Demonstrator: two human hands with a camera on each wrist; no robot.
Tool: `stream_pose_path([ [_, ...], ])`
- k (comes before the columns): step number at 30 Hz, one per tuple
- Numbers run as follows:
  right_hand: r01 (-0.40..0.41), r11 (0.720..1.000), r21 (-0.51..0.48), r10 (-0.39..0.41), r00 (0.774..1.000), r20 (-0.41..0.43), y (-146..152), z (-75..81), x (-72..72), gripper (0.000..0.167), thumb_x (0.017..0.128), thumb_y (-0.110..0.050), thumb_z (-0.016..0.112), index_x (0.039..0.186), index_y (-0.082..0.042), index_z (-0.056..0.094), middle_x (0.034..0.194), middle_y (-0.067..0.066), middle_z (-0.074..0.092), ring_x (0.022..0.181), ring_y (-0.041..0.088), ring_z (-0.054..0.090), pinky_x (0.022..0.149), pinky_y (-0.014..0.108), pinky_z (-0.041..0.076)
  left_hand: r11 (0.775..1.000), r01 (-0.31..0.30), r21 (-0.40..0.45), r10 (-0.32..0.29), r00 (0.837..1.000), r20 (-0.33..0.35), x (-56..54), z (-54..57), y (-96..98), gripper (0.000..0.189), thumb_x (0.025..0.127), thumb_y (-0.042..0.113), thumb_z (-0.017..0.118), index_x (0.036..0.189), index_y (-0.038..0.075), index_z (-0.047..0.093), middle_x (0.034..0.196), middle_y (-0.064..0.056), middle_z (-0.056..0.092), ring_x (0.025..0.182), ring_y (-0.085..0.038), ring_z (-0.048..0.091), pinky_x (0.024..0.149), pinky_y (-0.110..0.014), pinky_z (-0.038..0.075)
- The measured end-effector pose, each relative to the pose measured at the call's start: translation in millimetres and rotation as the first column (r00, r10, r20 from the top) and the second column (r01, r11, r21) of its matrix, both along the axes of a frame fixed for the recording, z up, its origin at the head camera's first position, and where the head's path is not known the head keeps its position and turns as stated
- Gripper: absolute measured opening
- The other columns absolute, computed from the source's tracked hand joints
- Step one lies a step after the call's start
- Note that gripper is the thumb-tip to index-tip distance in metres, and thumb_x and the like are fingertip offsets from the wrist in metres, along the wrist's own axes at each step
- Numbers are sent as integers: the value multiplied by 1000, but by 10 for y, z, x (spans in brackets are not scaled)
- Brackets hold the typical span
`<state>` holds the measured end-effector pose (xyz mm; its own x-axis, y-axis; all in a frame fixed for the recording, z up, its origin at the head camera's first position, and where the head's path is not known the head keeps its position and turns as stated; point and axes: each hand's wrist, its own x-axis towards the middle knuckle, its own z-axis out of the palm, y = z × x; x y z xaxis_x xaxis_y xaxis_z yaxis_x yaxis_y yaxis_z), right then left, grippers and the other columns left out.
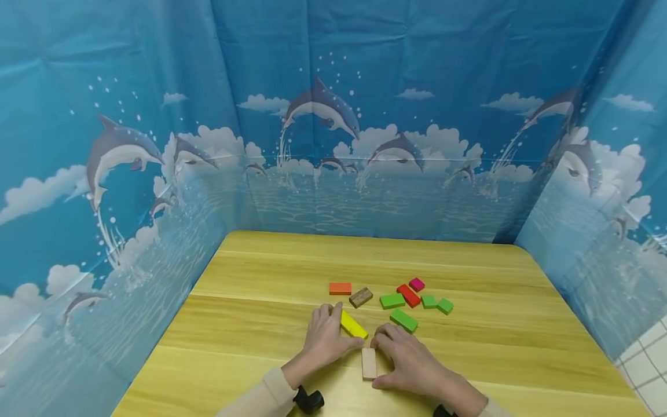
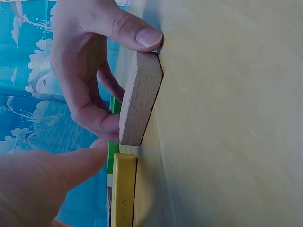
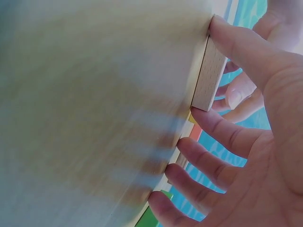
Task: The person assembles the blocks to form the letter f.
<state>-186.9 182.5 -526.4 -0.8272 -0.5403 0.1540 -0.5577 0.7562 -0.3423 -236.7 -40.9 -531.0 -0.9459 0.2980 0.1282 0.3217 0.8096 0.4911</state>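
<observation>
A plain wooden block (image 1: 369, 364) lies on the table near its front. My right hand (image 1: 411, 362) pinches it lengthwise, thumb at the near end and index finger at the far end; the other fingers (image 3: 203, 161) spread beside it in the right wrist view. My left hand (image 1: 325, 336) is at a yellow block (image 1: 353, 325), its index fingertip by the block's far end. In the left wrist view the left thumb (image 2: 80, 163) stands just clear of the yellow block's near end (image 2: 125, 189). The left fingertips are hidden there.
Beyond the hands lie an orange block (image 1: 340, 288), a brown block (image 1: 361, 297), a red block (image 1: 409, 295), a small magenta block (image 1: 417, 284) and several green blocks (image 1: 403, 320). A dolphin-print curtain (image 1: 365, 197) hangs around the wooden table (image 1: 250, 278).
</observation>
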Motion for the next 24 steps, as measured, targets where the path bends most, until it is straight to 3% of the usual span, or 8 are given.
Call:
stream_pose_path([
  [13,-11,1000,-5,11,1000,-12,-19,-2,1,58,72,-66,81,110,-25,62,121,-8,51,109,13,48,86,44,49,993,2,-122,-2,1000,2,-26,5,33,109,74,63,82,150,-4,41,130,-17,48,107,-27,41,78,-37,40],
  [24,-10,1000,-1,10,1000,0,11,8,-6,59,72,-66,80,110,-25,63,122,-8,51,111,15,49,88,47,49,991,-2,-133,0,1000,-20,-13,35,89,107,76,61,82,148,-7,42,126,-18,49,102,-26,41,75,-34,39],
])
